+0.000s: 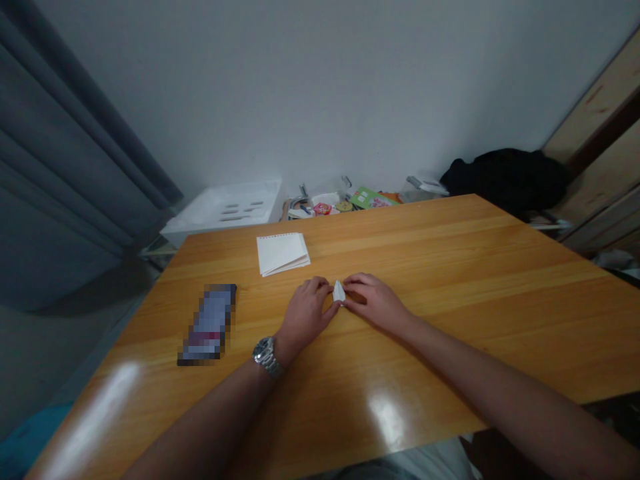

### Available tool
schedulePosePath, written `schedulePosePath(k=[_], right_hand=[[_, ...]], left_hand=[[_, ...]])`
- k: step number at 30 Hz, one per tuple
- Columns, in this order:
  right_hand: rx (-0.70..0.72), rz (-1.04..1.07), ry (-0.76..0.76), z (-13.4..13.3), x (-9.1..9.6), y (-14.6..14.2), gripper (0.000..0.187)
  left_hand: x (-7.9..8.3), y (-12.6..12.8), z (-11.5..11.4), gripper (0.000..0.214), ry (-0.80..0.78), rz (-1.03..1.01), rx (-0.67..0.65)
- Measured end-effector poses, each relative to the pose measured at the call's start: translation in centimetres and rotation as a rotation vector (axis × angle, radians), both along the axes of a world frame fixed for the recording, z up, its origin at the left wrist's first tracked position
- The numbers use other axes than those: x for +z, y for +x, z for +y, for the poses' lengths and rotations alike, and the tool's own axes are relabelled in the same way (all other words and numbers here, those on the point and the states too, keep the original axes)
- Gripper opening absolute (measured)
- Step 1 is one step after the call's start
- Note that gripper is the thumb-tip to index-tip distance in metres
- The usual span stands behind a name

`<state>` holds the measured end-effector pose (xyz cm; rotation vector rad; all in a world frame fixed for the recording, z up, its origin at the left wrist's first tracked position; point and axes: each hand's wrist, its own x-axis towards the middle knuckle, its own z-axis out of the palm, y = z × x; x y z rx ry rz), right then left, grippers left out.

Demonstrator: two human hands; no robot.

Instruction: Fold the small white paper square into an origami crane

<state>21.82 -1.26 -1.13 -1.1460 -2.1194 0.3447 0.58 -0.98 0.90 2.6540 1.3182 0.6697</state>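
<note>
A small piece of white folded paper (pixel 339 292), pointed at its far end, is on the wooden table between my two hands. My left hand (pixel 309 310) grips its left side and lower edge with thumb and fingertips. From the other side, my right hand (pixel 374 300) pinches the right edge, its thumb near the lower corner. The fingertips of both hands nearly meet around the paper. A metal watch (pixel 267 355) is on my left wrist. Beyond my left hand lies a small stack of white lined sheets (pixel 283 253) with a torn perforated edge.
A phone (pixel 210 323) with a blurred screen lies left on the wooden table (pixel 450 267). Past the far edge are a white plastic tray (pixel 235 203), assorted small items, a green packet (pixel 370 198) and black cloth (pixel 505 177). A grey curtain (pixel 65 153) hangs at left.
</note>
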Motion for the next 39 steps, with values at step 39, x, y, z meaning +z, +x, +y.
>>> schedulePosePath(k=[39], right_hand=[[-0.017, 0.095, -0.097, 0.57, -0.38, -0.14, 0.018]], left_hand=[[-0.32, 0.1, 0.39, 0.014, -0.082, -0.155, -0.072]])
